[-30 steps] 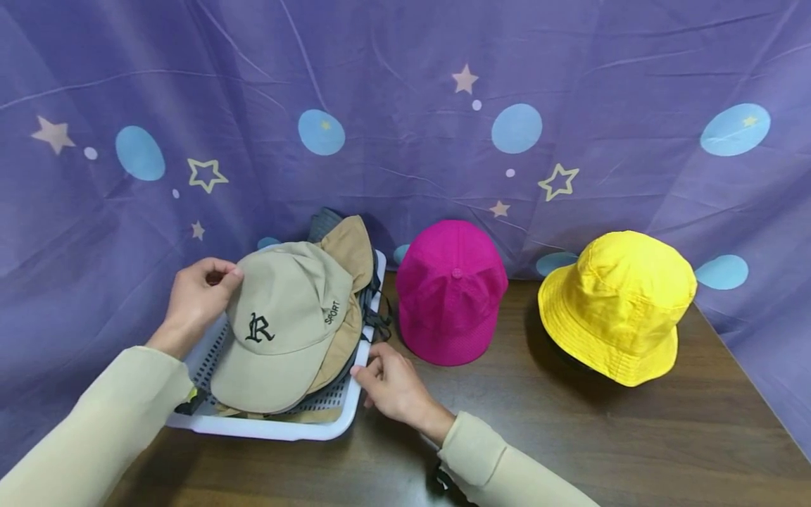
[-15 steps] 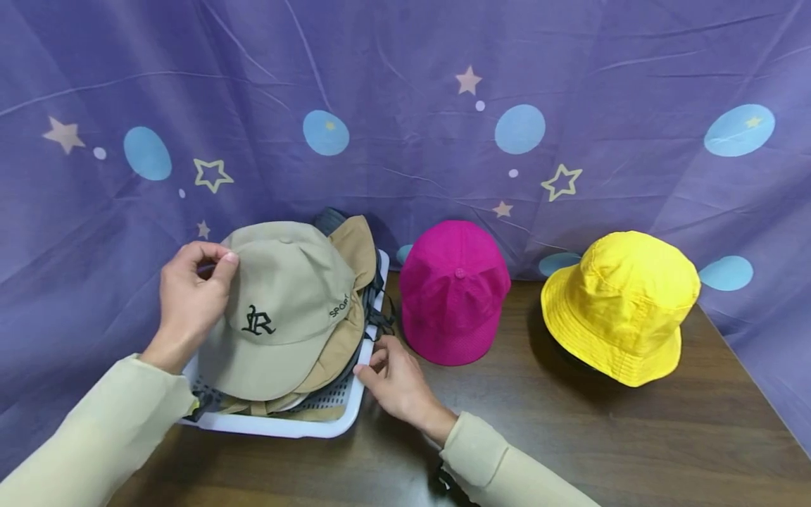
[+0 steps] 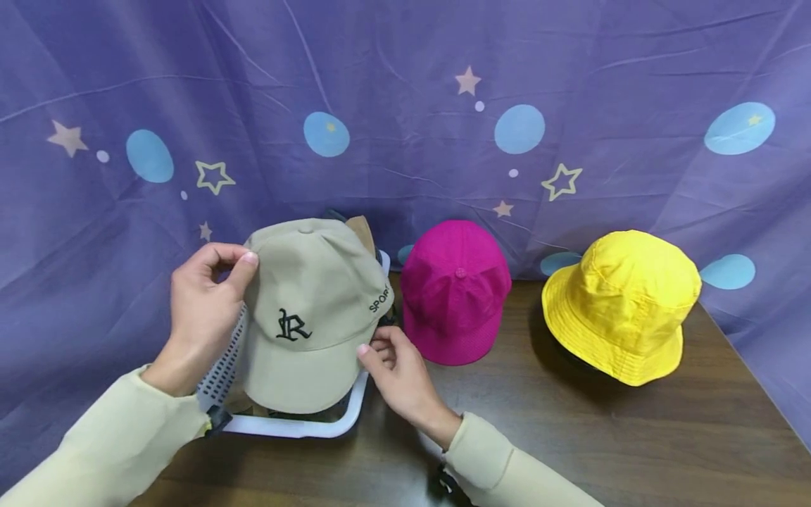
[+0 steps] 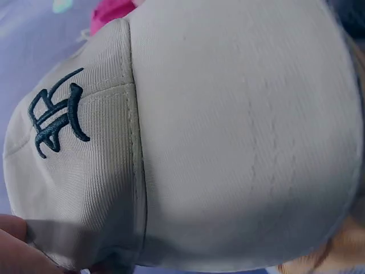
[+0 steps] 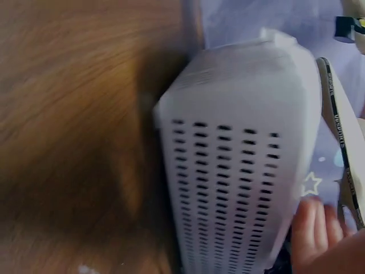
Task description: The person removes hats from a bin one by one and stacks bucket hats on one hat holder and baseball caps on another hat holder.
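One hand (image 3: 204, 310) on beige cap (image 3: 310, 282) edge

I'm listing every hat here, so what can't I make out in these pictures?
Head view: most of what lies in the basket, hidden by the beige cap.
Head view: whatever is under the yellow hat, hidden by its brim.
Left wrist view: most of the pink cap, behind the beige cap and past the top edge.
Right wrist view: the rest of the beige cap, cut off by the right edge.
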Demonstrator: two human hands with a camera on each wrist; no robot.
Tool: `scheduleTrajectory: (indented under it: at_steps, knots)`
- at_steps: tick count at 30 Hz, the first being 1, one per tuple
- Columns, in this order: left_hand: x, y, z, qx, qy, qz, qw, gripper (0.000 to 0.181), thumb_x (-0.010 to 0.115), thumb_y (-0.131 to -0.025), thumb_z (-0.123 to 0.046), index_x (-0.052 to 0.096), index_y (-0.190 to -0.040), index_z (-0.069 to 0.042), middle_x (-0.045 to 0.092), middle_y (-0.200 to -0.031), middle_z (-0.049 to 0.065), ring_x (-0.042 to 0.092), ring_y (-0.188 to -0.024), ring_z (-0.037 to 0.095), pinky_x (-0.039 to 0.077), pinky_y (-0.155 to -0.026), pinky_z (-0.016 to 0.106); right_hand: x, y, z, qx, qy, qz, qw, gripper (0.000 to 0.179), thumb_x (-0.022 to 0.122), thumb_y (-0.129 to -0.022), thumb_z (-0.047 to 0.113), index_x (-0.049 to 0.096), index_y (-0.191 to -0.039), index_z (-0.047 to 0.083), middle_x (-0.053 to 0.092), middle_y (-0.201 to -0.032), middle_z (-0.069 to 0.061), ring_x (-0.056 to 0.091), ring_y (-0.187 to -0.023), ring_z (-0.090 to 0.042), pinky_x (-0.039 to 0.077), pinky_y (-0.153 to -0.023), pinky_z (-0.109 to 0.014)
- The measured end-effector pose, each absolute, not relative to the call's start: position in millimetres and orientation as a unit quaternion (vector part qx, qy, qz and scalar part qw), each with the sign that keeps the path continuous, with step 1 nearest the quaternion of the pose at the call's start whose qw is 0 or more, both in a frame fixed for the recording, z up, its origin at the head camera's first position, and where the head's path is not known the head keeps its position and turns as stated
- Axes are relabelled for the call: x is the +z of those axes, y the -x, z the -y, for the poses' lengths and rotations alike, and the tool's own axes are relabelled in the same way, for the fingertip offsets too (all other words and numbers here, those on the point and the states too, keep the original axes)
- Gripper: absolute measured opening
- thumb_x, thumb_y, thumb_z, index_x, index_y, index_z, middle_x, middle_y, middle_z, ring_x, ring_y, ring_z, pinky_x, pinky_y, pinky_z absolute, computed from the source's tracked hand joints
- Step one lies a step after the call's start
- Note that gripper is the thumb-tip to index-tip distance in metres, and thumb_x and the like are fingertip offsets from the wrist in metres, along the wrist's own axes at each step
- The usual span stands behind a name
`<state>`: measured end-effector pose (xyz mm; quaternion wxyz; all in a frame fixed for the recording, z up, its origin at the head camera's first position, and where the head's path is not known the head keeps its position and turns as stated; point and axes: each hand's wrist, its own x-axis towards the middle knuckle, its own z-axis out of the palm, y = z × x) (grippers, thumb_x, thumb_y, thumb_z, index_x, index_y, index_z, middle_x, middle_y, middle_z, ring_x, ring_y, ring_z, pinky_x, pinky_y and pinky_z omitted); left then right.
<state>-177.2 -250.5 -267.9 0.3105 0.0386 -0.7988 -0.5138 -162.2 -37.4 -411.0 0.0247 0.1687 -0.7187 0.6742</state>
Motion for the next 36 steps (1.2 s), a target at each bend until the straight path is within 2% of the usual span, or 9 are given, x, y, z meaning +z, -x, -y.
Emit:
scheduleTrajectory:
  at_steps: [4, 9, 17, 19, 22, 24, 27, 31, 36]
  knots:
    - [-269.1, 175.2, 242.5, -0.537, -0.067, 0.795, 0.273, 0.007, 0.066, -0.09, -0.012, 0.066, -0.085, -0.017, 0.057, -0.081, -0.006, 0.051, -0.076, 0.009, 0.041, -0.063, 0.018, -400.1, 156.7, 33.5, 0.764, -0.168, 0.622, -0.041, 0.015, 0.055, -0.096, 0.008, 0.054, -0.1, -0.007, 0.06, -0.078, -0.005, 0.061, -0.069, -0.013, 0.054, -0.065, -0.031]
    - [-271.0, 176.4, 240.2, -0.553, -0.071, 0.793, 0.244, 0.003, 0.064, -0.092, -0.016, 0.065, -0.091, -0.014, 0.057, -0.086, -0.004, 0.051, -0.078, 0.01, 0.043, -0.063, 0.017, -385.4, 152.2, 21.8, 0.824, -0.16, 0.536, -0.092, 0.012, 0.047, -0.099, 0.005, 0.05, -0.103, -0.005, 0.059, -0.075, 0.001, 0.061, -0.072, -0.01, 0.053, -0.065, -0.029]
    - [-282.9, 173.9, 247.9, -0.565, -0.077, 0.791, 0.222, 0.019, 0.058, -0.095, -0.022, 0.063, -0.109, -0.01, 0.057, -0.097, -0.003, 0.054, -0.086, 0.008, 0.047, -0.072, 0.017, -363.9, 152.7, -5.3, 0.823, -0.206, 0.524, -0.074, 0.009, 0.045, -0.1, 0.007, 0.051, -0.102, 0.001, 0.061, -0.079, 0.002, 0.06, -0.074, -0.01, 0.05, -0.064, -0.025]
    - [-289.8, 172.4, 249.7, -0.566, -0.077, 0.8, 0.185, 0.028, 0.051, -0.099, -0.025, 0.059, -0.119, -0.008, 0.056, -0.107, 0.0, 0.054, -0.093, 0.009, 0.047, -0.08, 0.021, -360.7, 154.0, -12.3, 0.823, -0.215, 0.522, -0.071, 0.009, 0.044, -0.1, 0.007, 0.051, -0.103, 0.003, 0.062, -0.081, 0.001, 0.06, -0.074, -0.01, 0.05, -0.065, -0.025]
    - [-302.8, 169.0, 252.4, -0.595, -0.027, 0.798, 0.087, 0.035, 0.037, -0.103, -0.024, 0.05, -0.127, -0.002, 0.057, -0.11, -0.001, 0.055, -0.098, 0.009, 0.047, -0.084, 0.026, -356.4, 155.5, -21.4, 0.828, -0.223, 0.51, -0.069, 0.009, 0.043, -0.101, 0.007, 0.051, -0.103, 0.005, 0.062, -0.084, 0.0, 0.061, -0.076, -0.01, 0.051, -0.067, -0.026]
    - [-310.8, 168.2, 252.7, -0.646, 0.026, 0.763, 0.016, 0.033, 0.033, -0.103, -0.018, 0.05, -0.126, 0.0, 0.059, -0.107, 0.0, 0.057, -0.096, 0.01, 0.047, -0.083, 0.027, -354.1, 156.2, -26.8, 0.832, -0.226, 0.501, -0.072, 0.009, 0.042, -0.101, 0.007, 0.051, -0.102, 0.006, 0.062, -0.086, 0.0, 0.061, -0.076, -0.011, 0.051, -0.067, -0.026]
    - [-317.6, 169.9, 248.7, -0.716, 0.09, 0.69, -0.06, 0.022, 0.037, -0.099, -0.004, 0.05, -0.116, -0.002, 0.059, -0.098, -0.001, 0.059, -0.09, 0.01, 0.05, -0.078, 0.027, -351.3, 156.8, -35.3, 0.838, -0.22, 0.494, -0.077, 0.009, 0.043, -0.101, 0.008, 0.052, -0.102, 0.007, 0.062, -0.087, -0.001, 0.061, -0.076, -0.012, 0.051, -0.068, -0.027]
    - [-318.1, 177.4, 235.0, -0.736, 0.121, 0.663, -0.067, 0.035, 0.043, -0.092, 0.007, 0.046, -0.126, -0.001, 0.056, -0.101, 0.002, 0.057, -0.088, 0.011, 0.052, -0.074, 0.028, -350.9, 158.9, -51.0, 0.835, -0.214, 0.503, -0.064, 0.009, 0.044, -0.1, 0.005, 0.052, -0.1, 0.005, 0.059, -0.084, 0.0, 0.059, -0.074, -0.011, 0.05, -0.067, -0.025]
    - [-315.8, 186.0, 217.8, -0.731, 0.155, 0.662, -0.057, 0.045, 0.043, -0.087, 0.013, 0.043, -0.129, 0.0, 0.059, -0.098, 0.0, 0.055, -0.081, 0.009, 0.048, -0.065, 0.022, -349.4, 163.1, -73.3, 0.813, -0.247, 0.526, -0.019, 0.023, 0.043, -0.094, -0.006, 0.047, -0.115, 0.003, 0.059, -0.081, 0.0, 0.052, -0.07, -0.01, 0.045, -0.063, -0.021]
